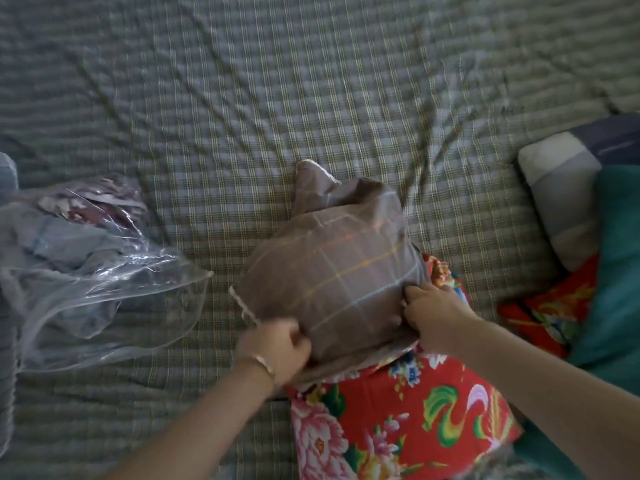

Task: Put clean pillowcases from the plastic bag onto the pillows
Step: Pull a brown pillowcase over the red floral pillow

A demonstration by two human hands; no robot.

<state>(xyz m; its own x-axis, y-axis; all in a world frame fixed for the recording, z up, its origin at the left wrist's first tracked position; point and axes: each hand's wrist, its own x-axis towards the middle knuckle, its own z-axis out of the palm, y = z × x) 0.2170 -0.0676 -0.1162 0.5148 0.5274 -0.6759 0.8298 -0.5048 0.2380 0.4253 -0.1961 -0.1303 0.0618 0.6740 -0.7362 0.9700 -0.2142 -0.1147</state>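
Observation:
A red floral pillow [398, 420] lies on the bed at the lower middle, its far half inside a brown checked pillowcase [332, 268]. My left hand [277, 348] grips the pillowcase's open edge at the lower left. At the right edge of that opening my right hand [433, 317] pinches the cloth. A clear plastic bag [100, 271] holding folded blue and patterned fabric lies on the left.
The green checked bedsheet [311, 98] covers the whole bed and is wrinkled. On the right lie a grey-striped pillow [561, 195], a teal cloth [616, 271] and another piece of red floral fabric [554, 313].

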